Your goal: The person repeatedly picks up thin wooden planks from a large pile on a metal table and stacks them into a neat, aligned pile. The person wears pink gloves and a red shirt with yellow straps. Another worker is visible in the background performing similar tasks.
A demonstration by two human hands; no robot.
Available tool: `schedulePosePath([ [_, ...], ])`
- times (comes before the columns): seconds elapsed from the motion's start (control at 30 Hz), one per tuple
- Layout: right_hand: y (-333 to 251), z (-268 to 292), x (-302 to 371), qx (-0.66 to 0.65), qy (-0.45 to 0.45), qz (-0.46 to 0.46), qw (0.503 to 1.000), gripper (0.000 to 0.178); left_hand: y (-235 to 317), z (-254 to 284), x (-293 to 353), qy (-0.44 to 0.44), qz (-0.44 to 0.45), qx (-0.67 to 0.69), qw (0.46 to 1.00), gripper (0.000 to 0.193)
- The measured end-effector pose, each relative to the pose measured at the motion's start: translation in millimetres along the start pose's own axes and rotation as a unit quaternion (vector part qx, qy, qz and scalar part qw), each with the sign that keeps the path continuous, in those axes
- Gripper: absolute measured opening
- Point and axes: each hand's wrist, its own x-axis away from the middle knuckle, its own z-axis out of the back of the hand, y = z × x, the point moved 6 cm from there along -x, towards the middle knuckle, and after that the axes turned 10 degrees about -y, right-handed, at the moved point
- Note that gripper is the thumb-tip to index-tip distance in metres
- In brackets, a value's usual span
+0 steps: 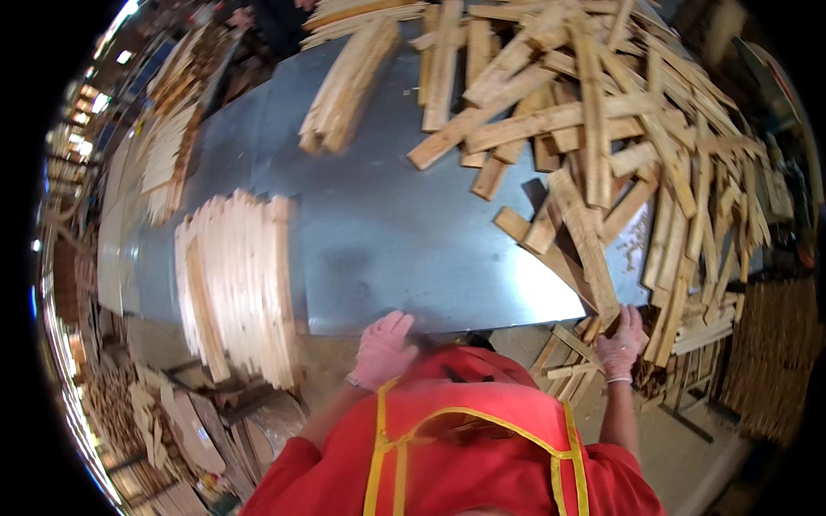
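Observation:
My left hand (385, 351), in a pink glove, is at the near edge of the grey metal-topped table (379, 232). Its fingers point forward with nothing visible in them. On the right, my right hand (621, 346), gloved the same way, has its fingers stretched out beside the near end of a wooden plank (585, 241). Whether it touches that plank I cannot tell. The plank slants toward me on the edge of a jumbled heap of planks (594, 112). To the left of my left hand lies a neat row of pale planks (245, 284), one darker plank (203, 310) on top.
Further back on the table lies a small bundle of planks (348, 86). More pale planks (172, 155) are stacked at the far left. Past the far edge, part of a person in dark clothing (268, 26) shows. Scrap boards (189, 421) stand low on the left; a brown slatted stack (768, 361) is at right.

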Motion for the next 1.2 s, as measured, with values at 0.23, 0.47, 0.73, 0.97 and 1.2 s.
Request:
schedulePosePath([
  [0.23,-44,3,-33,0.015,-0.114,0.06,0.992,0.081,-43,6,34,0.09,-0.006,0.01,0.996,0.063],
  [0.47,-161,-92,105,-0.166,-0.189,0.129,0.959,0.075,-157,-10,153,0.029,0.143,0.097,0.985,0.06],
  [0.73,-389,-114,121,-0.257,-0.389,0.143,0.873,0.085,-282,-140,258,0.004,0.306,0.491,0.816,0.037],
  [0.97,-571,-185,110,-0.494,-0.409,0.143,0.753,0.081,-301,-176,228,0.258,0.078,0.929,0.254,0.023],
  [1.2,-645,-205,129,-0.159,-0.559,0.296,0.758,0.082,-265,-106,270,0.362,0.25,0.837,0.327,0.021],
])
